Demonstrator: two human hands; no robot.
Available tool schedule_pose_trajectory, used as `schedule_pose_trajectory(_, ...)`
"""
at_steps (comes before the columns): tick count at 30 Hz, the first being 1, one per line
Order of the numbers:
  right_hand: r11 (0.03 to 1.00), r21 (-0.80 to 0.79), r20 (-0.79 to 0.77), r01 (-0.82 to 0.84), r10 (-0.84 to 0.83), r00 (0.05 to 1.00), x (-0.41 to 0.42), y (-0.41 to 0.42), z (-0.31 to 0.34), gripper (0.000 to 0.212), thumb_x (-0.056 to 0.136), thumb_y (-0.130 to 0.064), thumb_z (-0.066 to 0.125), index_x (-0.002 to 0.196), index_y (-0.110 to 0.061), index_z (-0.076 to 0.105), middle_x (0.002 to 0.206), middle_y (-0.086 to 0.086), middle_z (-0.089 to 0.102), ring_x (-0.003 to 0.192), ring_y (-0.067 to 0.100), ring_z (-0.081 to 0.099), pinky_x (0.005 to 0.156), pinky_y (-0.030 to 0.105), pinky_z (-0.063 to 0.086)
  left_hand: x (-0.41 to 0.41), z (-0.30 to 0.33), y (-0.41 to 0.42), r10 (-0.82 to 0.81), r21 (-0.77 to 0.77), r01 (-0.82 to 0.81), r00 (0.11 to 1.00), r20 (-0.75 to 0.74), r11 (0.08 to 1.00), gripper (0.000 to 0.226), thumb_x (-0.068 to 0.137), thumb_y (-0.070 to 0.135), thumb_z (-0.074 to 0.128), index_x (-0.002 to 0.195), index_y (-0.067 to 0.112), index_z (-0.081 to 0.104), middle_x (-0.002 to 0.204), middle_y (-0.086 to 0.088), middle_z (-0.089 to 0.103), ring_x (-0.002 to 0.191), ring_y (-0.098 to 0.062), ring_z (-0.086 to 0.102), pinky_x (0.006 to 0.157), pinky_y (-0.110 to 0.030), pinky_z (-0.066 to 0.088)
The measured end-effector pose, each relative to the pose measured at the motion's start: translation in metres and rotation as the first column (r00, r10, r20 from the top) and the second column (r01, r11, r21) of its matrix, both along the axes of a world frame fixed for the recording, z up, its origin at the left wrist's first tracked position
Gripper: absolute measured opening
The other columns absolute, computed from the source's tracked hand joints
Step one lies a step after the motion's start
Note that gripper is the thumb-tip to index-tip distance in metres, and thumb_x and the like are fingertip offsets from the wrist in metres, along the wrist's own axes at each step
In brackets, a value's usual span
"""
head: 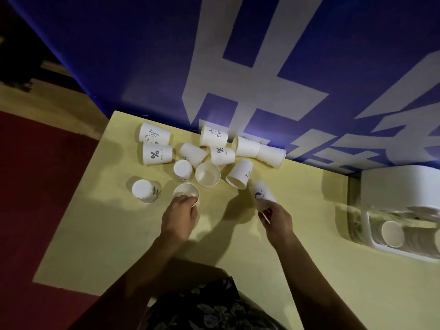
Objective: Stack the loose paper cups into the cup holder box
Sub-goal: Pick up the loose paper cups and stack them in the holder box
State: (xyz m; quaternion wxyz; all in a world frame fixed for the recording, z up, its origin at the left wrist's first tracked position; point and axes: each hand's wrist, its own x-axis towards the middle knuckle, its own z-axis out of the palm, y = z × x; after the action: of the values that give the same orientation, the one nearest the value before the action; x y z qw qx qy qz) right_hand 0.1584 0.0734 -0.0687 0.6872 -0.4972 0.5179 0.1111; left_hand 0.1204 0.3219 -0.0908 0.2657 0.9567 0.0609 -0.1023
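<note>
Both hands work at once, probably to gather faster: the left hand [180, 211] pinches the rim of an upright paper cup [186, 192] on the table [119, 234], the right hand [277, 216] grips a tilted, blurred cup [262, 194]. The cup holder box [392, 231] lies far right, already holding stacked cups.

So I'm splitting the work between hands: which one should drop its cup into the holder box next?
Right hand: it holds a blurred cup nearer the cup holder box.
</note>
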Motion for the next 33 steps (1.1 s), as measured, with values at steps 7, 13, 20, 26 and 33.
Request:
schedule_pose_trajectory(7, 0.942, -0.28, 0.129, -0.183, 0.226, 0.965, -0.072, -0.027, 0.016, 0.014, 0.09, -0.005, 0.054, 0.08, 0.004, 0.057, 0.088, 0.01, 0.062, 0.086, 0.027, 0.061, 0.076, 0.034, 0.054, -0.013, 0.03, -0.042, -0.079, -0.128, 0.104, 0.98, 0.182, 0.986, 0.016, 0.092, 0.012, 0.058, 0.102, 0.008, 0.069, 0.095, -0.008, 0.068, 0.088, -0.027, 0.061, 0.075, -0.033, 0.05)
schedule_pose_trajectory(13, 0.689, -0.663, 0.156, -0.29, 0.507, 0.848, -0.083, -0.062, 0.035, 0.019, 0.097, -0.021, 0.05, 0.086, -0.01, 0.061, 0.081, 0.012, 0.064, 0.08, 0.03, 0.061, 0.074, 0.048, 0.054, -0.019, 0.069, -0.104, -0.111, -0.18, 0.163, 0.957, 0.266, 0.97, 0.019, 0.094, 0.019, 0.051, 0.098, 0.011, 0.067, 0.094, -0.004, 0.066, 0.088, -0.021, 0.058, 0.076, -0.031, 0.049)
schedule_pose_trajectory(20, 0.481, -0.844, 0.133, -0.238, 0.617, 0.776, -0.092, -0.129, 0.059, 0.022, 0.097, -0.017, 0.051, 0.076, -0.013, 0.058, 0.059, 0.005, 0.053, 0.054, 0.014, 0.042, 0.049, 0.023, 0.031, -0.024, 0.103, -0.176, -0.106, -0.228, 0.185, 0.942, 0.319, 0.956, 0.016, 0.096, 0.016, 0.051, 0.083, 0.016, 0.06, 0.078, 0.008, 0.052, 0.074, -0.013, 0.048, 0.065, -0.027, 0.038)
schedule_pose_trajectory(26, 0.372, -0.908, 0.119, -0.191, 0.667, 0.735, -0.108, -0.207, 0.069, 0.025, 0.096, -0.012, 0.051, 0.071, -0.012, 0.051, 0.06, -0.001, 0.049, 0.055, 0.017, 0.042, 0.052, 0.032, 0.038, -0.032, 0.119, -0.26, -0.15, -0.237, 0.23, 0.937, 0.314, 0.944, 0.019, 0.096, 0.017, 0.049, 0.081, 0.016, 0.061, 0.076, 0.009, 0.051, 0.072, -0.013, 0.047, 0.066, -0.026, 0.036)
schedule_pose_trajectory(33, 0.184, -0.97, 0.014, -0.158, 0.695, 0.719, -0.113, -0.311, 0.072, 0.021, 0.092, -0.005, 0.051, 0.071, -0.008, 0.056, 0.067, 0.005, 0.061, 0.064, 0.027, 0.055, 0.052, 0.036, 0.047, -0.047, 0.124, -0.356, -0.186, -0.224, 0.262, 0.932, 0.311, 0.939, 0.017, 0.096, 0.015, 0.051, 0.091, 0.013, 0.067, 0.083, 0.008, 0.059, 0.075, -0.009, 0.047, 0.069, -0.022, 0.038)
